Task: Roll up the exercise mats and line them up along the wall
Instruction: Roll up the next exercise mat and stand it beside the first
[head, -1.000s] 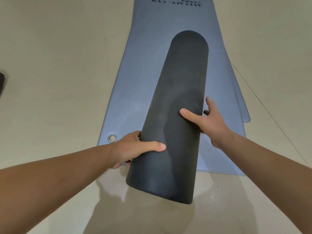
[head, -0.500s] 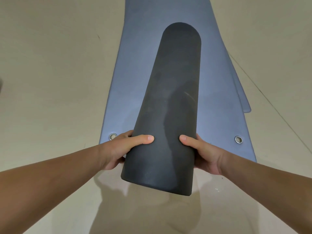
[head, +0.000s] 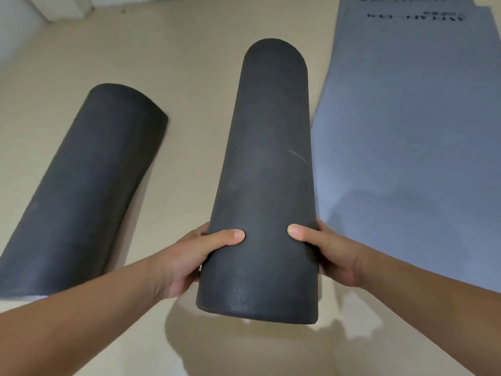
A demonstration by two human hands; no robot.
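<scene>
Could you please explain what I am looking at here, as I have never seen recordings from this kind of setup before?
There is no machine here. A person wears a wide-angle camera on the head, looking forward and down, so you see their own two bare arms. The left hand and right hand grip the near end of a dark rolled mat, one on each side, thumbs on top. A second rolled mat lies on the beige floor to the left. To the right, blue-grey mats lie flat and unrolled, overlapping, with printed lettering at their far end. What looks like a pale wall shows in the top left corner.
</scene>
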